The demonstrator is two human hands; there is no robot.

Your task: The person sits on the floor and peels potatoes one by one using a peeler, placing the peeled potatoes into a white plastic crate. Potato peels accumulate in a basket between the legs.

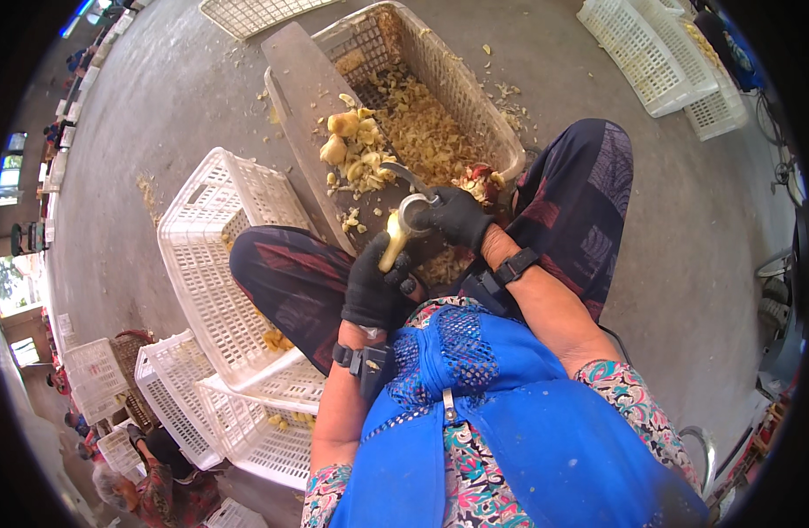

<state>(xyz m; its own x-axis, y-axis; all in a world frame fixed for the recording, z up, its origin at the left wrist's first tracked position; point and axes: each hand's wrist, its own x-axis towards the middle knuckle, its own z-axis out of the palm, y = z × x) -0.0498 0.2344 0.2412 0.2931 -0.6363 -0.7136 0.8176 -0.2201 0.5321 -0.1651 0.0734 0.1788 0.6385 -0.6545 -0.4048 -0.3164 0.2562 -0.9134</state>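
In my gloved left hand [376, 280] is a long, pale yellow vegetable piece [394, 243], its upper end pointing away from me. My right hand [457, 214], also in a black glove, grips metal tooling: a round steel ring [412, 214] close against the piece and a curved blade [404, 173] jutting up to the left. Whether ring and blade are one tool, I cannot tell. Beyond my hands, a heap of pale yellow pieces [361, 148] rests on a worn board [302, 72]. The board lies across a plastic basket [437, 56] that holds shavings [431, 125].
White plastic crates [200, 231] stand by my left knee, some with yellow pieces inside. More stacked crates [642, 59] sit at the far right. Scraps [510, 105] litter the concrete floor [681, 218]. Another person [150, 482] sits at the lower left.
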